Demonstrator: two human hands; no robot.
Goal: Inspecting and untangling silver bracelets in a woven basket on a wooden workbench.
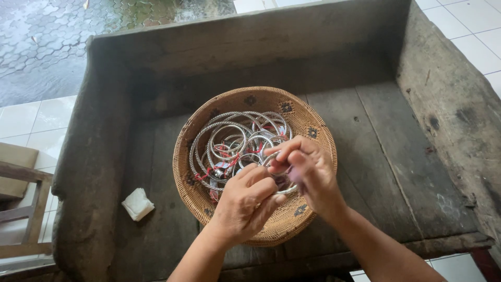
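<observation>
A round woven basket sits on a dark wooden tray-like bench and holds several silver twisted-wire bangles with red threads. My left hand and my right hand meet over the basket's near side. Both pinch one silver bangle, which shows between the fingers and curves under my right hand. Most of that bangle is hidden by my fingers.
A small white folded cloth lies on the bench left of the basket. The bench has raised wooden walls at the back, left and right. A wooden chair frame stands at the far left on white floor tiles.
</observation>
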